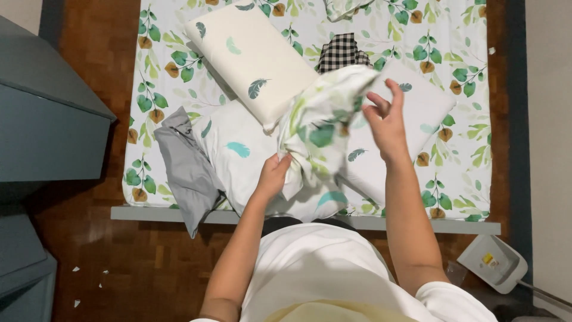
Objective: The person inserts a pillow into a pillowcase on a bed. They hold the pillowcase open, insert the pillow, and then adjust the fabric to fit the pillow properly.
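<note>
Where parquet floor [149, 262] shows, a leaf-print bed [465, 149] stands.

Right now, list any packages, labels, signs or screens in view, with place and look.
Label: a small yellow and red sticker on the white boxy device on the floor at lower right, beside the bed frame. Its print is too small to read.
No packages, signs or screens show.
</note>
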